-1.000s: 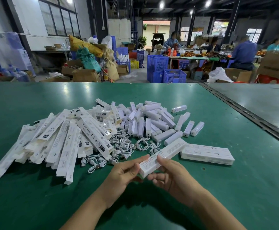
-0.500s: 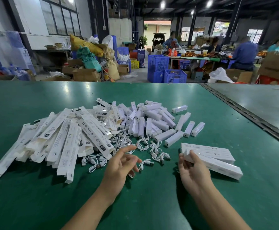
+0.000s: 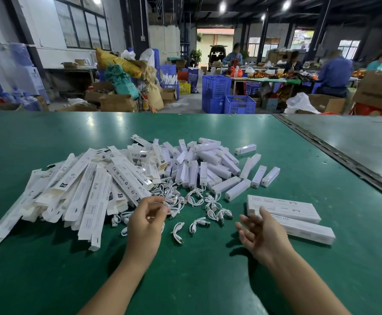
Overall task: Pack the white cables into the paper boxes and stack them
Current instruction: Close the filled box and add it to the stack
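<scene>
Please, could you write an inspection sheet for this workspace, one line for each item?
Surface: green table, glossy, lamps reflected on it.
Job's things: pile of flat paper boxes at the left; two closed boxes lying together at the right.
Clutter: heap of small white blocks behind the cables.
Grippers: left hand, fingers curled above the cables, grip unclear; right hand open and holding nothing, beside the closed boxes.
Cables: white coiled cables loose mid-table, a few lying apart nearer the person.
Surroundings: workshop with blue crates, cardboard cartons, and people seated at far tables.
</scene>
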The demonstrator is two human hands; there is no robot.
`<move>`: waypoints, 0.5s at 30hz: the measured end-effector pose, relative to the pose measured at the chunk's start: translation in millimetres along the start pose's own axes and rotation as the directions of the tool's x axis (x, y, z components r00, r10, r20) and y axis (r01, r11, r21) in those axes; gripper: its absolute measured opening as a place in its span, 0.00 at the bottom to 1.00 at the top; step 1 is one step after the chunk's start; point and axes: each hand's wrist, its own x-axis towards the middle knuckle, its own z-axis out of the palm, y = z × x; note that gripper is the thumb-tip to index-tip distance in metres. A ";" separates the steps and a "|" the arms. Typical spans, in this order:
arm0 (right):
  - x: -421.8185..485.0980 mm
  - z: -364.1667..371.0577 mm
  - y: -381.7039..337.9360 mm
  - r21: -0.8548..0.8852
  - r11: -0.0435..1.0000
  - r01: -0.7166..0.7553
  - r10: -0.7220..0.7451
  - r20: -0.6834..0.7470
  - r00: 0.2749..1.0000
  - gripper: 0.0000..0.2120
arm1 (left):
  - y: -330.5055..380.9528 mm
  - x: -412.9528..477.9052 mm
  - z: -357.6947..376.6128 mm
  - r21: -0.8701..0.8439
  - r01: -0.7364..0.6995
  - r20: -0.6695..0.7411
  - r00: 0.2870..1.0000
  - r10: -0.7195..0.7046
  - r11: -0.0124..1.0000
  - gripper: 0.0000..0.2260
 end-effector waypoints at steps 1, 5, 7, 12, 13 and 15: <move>0.5 0.3 1.5 -0.059 0.995 0.085 -0.087 -0.035 0.996 0.11 | 0.0 1.8 -2.5 0.086 -0.049 -0.052 0.997 0.053 0.995 0.09; 3.8 -0.4 6.9 -0.240 0.920 0.309 -0.330 -0.048 0.943 0.10 | -0.6 9.3 -15.0 0.490 -0.127 -0.166 0.958 0.236 0.863 0.11; 3.5 0.0 6.5 -0.327 0.892 0.313 -0.342 -0.034 0.939 0.17 | -3.2 15.0 -22.6 0.644 -0.040 -0.201 0.955 0.220 0.764 0.17; 9.3 -4.1 1.0 -0.301 0.928 0.222 -0.237 -0.015 0.971 0.18 | -13.9 25.4 -41.7 0.784 0.203 -0.271 0.962 0.029 0.586 0.31; 9.8 -4.9 0.1 -0.299 0.929 0.218 -0.233 -0.017 0.972 0.17 | -16.2 26.4 -44.0 0.798 0.219 -0.276 0.961 0.017 0.561 0.32; 10.0 -5.4 -0.2 -0.316 0.923 0.218 -0.228 0.005 0.974 0.16 | -19.8 27.9 -46.0 0.826 0.231 -0.272 0.962 0.006 0.513 0.32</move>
